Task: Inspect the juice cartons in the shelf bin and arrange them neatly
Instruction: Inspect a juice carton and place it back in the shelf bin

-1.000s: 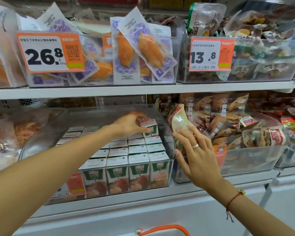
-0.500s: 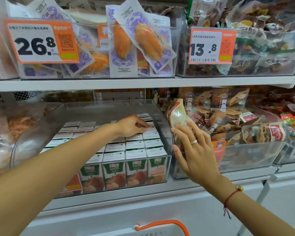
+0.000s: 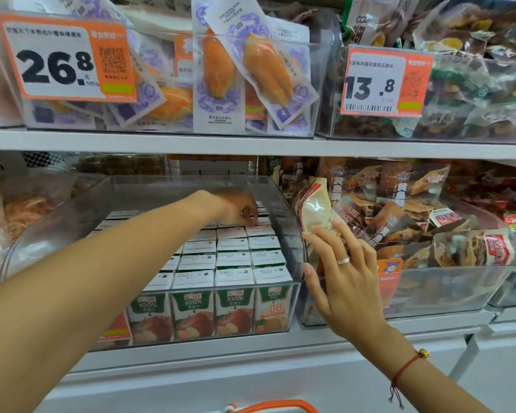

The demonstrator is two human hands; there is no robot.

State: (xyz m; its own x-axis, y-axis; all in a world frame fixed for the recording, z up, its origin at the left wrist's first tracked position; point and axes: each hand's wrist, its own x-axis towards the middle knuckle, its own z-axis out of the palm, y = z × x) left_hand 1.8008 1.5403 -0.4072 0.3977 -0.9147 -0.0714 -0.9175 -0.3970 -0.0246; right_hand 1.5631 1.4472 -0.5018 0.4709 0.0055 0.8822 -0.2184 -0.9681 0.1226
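- The left hand [image 3: 236, 208] reaches deep into the clear shelf bin [image 3: 292, 234], its fingers [image 3: 246, 216] curled down onto the tops of the juice cartons [image 3: 233, 263] in the back right rows; whether they pinch one or only press on it cannot be told.
- The right hand [image 3: 343, 272] lies flat with straight, spread fingers against the bin's outer right wall and the neighbouring bin [image 3: 429, 290], holding nothing; a ring [image 3: 343, 260] sits on one finger, a red cord bracelet [image 3: 405, 368] on the wrist.
- The cartons stand upright in tight rows inside the bin, green-and-white fronts facing out.
- Brown snack packets [image 3: 399, 210] fill the neighbouring bin.
- On the shelf above, price tags read 26.8 [image 3: 63, 58] and 13.8 [image 3: 385, 81].
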